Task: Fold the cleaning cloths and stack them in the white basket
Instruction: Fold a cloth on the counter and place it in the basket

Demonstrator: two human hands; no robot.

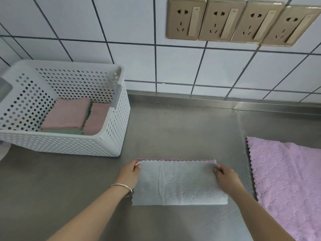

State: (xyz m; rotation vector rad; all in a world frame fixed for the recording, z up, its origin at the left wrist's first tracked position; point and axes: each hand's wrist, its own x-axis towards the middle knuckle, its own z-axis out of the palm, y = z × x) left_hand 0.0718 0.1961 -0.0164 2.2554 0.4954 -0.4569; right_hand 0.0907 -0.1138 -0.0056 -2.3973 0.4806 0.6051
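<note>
Left hand [131, 172] and right hand [225, 175] pinch the far corners of the half-folded grey cloth [178, 185], long axis left-right, white basket [111, 136] far-left.

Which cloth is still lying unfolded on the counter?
The purple cloth at the right edge, spread flat and untouched. The grey cloth is folded in both hands, and the others sit folded in the white basket.

Even, soft light fills the scene, with a dull sheen on the steel counter [182, 122]. Wide-angle distortion bends the wall tiles [86, 23]; detail is slightly soft throughout.
</note>
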